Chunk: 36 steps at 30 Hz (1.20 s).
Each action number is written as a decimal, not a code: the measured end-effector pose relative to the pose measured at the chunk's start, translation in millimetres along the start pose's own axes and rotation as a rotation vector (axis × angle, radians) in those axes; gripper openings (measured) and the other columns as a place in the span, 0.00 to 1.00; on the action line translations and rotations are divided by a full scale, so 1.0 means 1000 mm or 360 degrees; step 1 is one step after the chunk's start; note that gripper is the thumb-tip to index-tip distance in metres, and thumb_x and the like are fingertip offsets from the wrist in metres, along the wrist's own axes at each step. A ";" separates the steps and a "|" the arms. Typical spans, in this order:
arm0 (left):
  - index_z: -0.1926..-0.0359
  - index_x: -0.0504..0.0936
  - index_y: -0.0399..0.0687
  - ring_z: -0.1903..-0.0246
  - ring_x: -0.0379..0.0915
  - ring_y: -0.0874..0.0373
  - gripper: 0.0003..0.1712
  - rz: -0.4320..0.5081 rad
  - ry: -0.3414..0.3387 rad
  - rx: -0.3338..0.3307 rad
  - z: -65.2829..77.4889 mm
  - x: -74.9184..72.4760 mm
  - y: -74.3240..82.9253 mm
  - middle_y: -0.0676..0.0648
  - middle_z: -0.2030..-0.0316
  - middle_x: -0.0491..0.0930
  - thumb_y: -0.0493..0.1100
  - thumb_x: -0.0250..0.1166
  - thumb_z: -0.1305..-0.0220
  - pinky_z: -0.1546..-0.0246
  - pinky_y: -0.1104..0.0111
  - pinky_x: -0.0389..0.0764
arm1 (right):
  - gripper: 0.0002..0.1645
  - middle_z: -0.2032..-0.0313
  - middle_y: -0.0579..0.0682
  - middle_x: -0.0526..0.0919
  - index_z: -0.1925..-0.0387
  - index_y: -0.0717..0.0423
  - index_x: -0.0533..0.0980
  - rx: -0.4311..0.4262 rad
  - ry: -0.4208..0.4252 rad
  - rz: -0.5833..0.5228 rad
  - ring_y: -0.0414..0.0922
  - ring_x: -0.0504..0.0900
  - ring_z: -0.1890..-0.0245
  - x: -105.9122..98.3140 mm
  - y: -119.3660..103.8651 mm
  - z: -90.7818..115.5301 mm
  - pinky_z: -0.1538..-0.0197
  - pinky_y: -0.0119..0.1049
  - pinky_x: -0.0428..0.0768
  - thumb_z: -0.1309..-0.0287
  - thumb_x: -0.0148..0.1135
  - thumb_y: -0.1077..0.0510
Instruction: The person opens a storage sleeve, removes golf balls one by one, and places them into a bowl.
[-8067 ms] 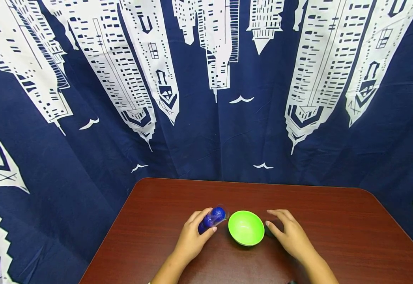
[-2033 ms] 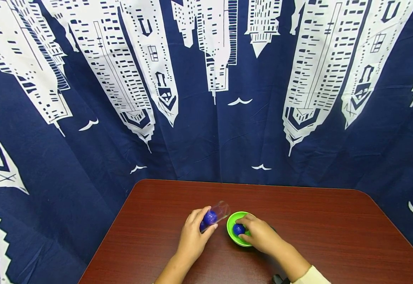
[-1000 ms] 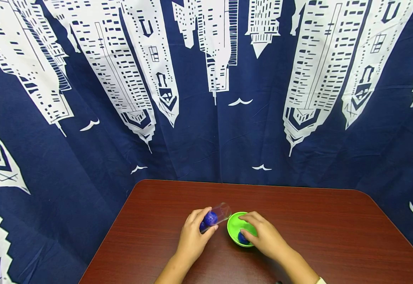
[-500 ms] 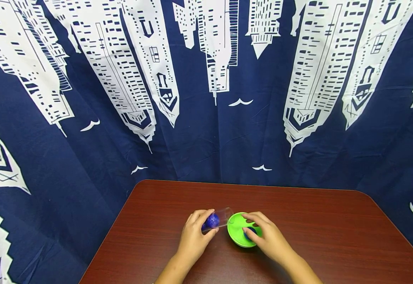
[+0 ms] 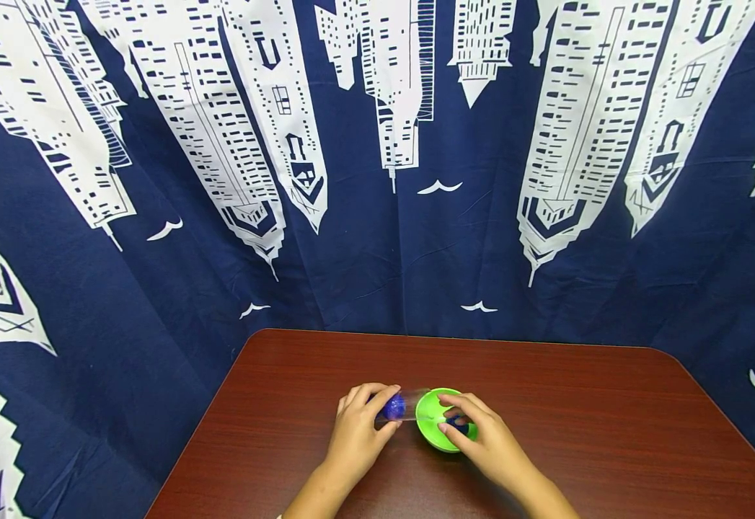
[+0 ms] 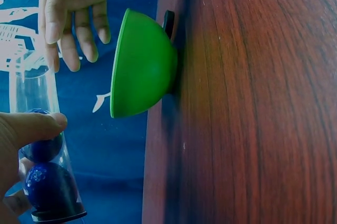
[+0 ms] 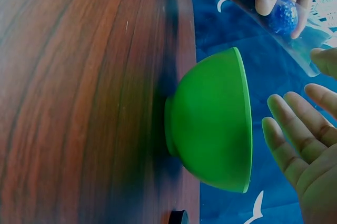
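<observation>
My left hand (image 5: 359,431) grips a clear tube (image 6: 34,90) with a black end. Inside are blue dimpled golf balls; one golf ball (image 5: 394,406) shows beyond my fingers in the head view, and a lower golf ball (image 6: 50,184) sits by the black end in the left wrist view. The tube's other end reaches over the left rim of a green bowl (image 5: 430,427). Above the bowl is my right hand (image 5: 490,440), fingers loosely spread around nothing, near the tube's mouth. A dark blue ball (image 5: 460,425) lies in the bowl, partly hidden by those fingers.
The bowl stands upright on a reddish-brown wooden table (image 5: 299,375). A small black object (image 7: 179,217) lies on the table near the bowl. Behind the table hangs a dark blue curtain (image 5: 364,274) with white buildings.
Eight seconds ago the bowl was empty and my right hand stood beside it. Since then a ball has come into the bowl. Lately the tube has tipped nearer level and shifted right.
</observation>
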<state>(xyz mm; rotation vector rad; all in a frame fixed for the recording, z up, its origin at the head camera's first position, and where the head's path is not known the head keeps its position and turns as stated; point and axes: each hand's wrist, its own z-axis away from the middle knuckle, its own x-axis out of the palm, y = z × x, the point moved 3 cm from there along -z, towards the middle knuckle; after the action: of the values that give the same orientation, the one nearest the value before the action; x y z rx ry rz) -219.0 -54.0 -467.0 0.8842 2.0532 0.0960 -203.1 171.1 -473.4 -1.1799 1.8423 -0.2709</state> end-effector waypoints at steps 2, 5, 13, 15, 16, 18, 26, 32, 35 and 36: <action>0.42 0.84 0.62 0.45 0.75 0.59 0.34 -0.0016 0.0001 0.0032 -0.001 -0.001 0.002 0.58 0.49 0.80 0.44 0.83 0.54 0.43 0.54 0.75 | 0.24 0.54 0.45 0.84 0.42 0.57 0.78 0.0005 0.0000 -0.0016 0.42 0.87 0.58 0.001 -0.001 0.000 0.57 0.36 0.86 0.40 0.71 0.60; 0.43 0.84 0.61 0.45 0.74 0.58 0.34 -0.0063 0.0021 0.0092 -0.001 -0.002 0.004 0.58 0.49 0.80 0.44 0.83 0.55 0.44 0.54 0.74 | 0.24 0.54 0.46 0.84 0.42 0.57 0.78 0.0009 0.0000 -0.0046 0.42 0.87 0.58 0.001 -0.002 0.000 0.57 0.37 0.86 0.39 0.71 0.59; 0.45 0.85 0.62 0.46 0.74 0.58 0.34 -0.0162 0.0049 0.0181 -0.002 -0.003 0.008 0.58 0.50 0.80 0.45 0.84 0.57 0.44 0.56 0.72 | 0.24 0.51 0.50 0.84 0.41 0.59 0.76 0.0023 -0.0013 -0.0133 0.44 0.88 0.57 0.003 -0.003 0.002 0.57 0.39 0.87 0.37 0.69 0.60; 0.45 0.85 0.62 0.46 0.73 0.57 0.33 -0.0182 0.0056 0.0205 -0.002 -0.003 0.009 0.58 0.50 0.80 0.45 0.84 0.56 0.44 0.55 0.71 | 0.24 0.51 0.50 0.83 0.40 0.58 0.76 0.0030 -0.0013 -0.0149 0.44 0.88 0.57 0.003 -0.003 0.003 0.57 0.37 0.87 0.37 0.69 0.60; 0.45 0.85 0.62 0.45 0.73 0.57 0.33 -0.0193 0.0057 0.0215 -0.002 -0.004 0.009 0.58 0.50 0.80 0.45 0.83 0.55 0.43 0.55 0.71 | 0.24 0.51 0.50 0.83 0.40 0.57 0.76 0.0031 -0.0011 -0.0158 0.44 0.88 0.57 0.003 -0.003 0.003 0.57 0.36 0.87 0.37 0.69 0.60; 0.45 0.85 0.62 0.45 0.73 0.57 0.32 -0.0209 0.0054 0.0228 -0.003 -0.004 0.009 0.57 0.50 0.80 0.45 0.83 0.54 0.43 0.55 0.71 | 0.25 0.51 0.50 0.83 0.39 0.54 0.75 0.0038 -0.0011 -0.0174 0.44 0.88 0.57 0.004 -0.003 0.003 0.57 0.34 0.86 0.37 0.68 0.60; 0.44 0.85 0.62 0.43 0.72 0.56 0.31 -0.0287 -0.0009 0.0228 -0.003 -0.005 0.010 0.56 0.48 0.80 0.45 0.81 0.51 0.40 0.54 0.68 | 0.25 0.50 0.48 0.82 0.39 0.49 0.75 0.0038 -0.0007 -0.0207 0.42 0.88 0.57 0.005 -0.005 0.004 0.56 0.31 0.86 0.36 0.68 0.61; 0.44 0.85 0.62 0.43 0.72 0.56 0.31 -0.0306 0.0002 0.0251 -0.003 -0.008 0.011 0.56 0.48 0.80 0.44 0.82 0.52 0.40 0.54 0.67 | 0.23 0.50 0.48 0.83 0.40 0.56 0.76 0.0083 -0.0025 -0.0207 0.43 0.88 0.58 0.007 -0.004 0.005 0.57 0.31 0.86 0.36 0.68 0.59; 0.45 0.85 0.62 0.43 0.72 0.56 0.31 -0.0319 0.0014 0.0268 -0.003 -0.009 0.012 0.56 0.48 0.80 0.43 0.82 0.53 0.40 0.54 0.67 | 0.23 0.51 0.49 0.84 0.41 0.57 0.76 0.0094 -0.0028 -0.0211 0.42 0.88 0.58 0.008 -0.003 0.005 0.57 0.31 0.86 0.36 0.68 0.59; 0.45 0.85 0.62 0.44 0.72 0.56 0.32 -0.0318 0.0019 0.0273 -0.003 -0.009 0.012 0.56 0.48 0.80 0.43 0.82 0.53 0.40 0.54 0.67 | 0.23 0.51 0.49 0.84 0.41 0.56 0.76 0.0098 -0.0029 -0.0212 0.42 0.88 0.58 0.008 -0.003 0.005 0.57 0.31 0.86 0.36 0.68 0.59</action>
<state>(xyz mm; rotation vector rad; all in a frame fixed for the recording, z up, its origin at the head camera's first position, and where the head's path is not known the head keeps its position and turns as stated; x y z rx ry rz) -211.2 -50.0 -453.9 0.7767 2.1731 -0.1865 -198.2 164.5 -479.2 -1.2597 1.7300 -0.3880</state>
